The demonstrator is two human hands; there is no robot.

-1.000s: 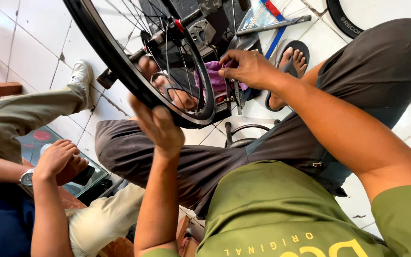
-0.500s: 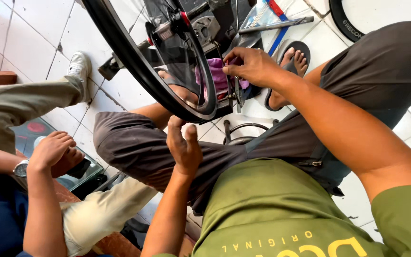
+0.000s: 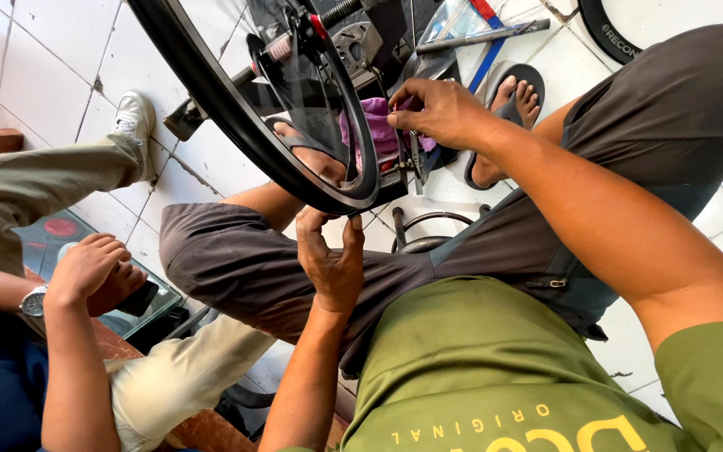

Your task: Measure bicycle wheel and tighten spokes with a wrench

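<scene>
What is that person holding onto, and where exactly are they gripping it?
The left hand touches the black bicycle wheel at its lower rim. The right hand pinches something small beside the purple cloth; what cannot be told.

You wear an olive-green short-sleeved shirt (image 3: pixel 495 368) with yellow lettering printed across the chest. Your dark grey shorts (image 3: pixel 629 142) reach the knees and carry a small metal zip pull at the pocket. Black flip-flop sandals (image 3: pixel 519 84) are on your feet. Both forearms are bare, without watch or gloves.

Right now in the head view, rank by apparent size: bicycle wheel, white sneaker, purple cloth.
1. bicycle wheel, cropped yet clearly largest
2-3. purple cloth and white sneaker look alike; the cloth is partly hidden, so unranked
</scene>
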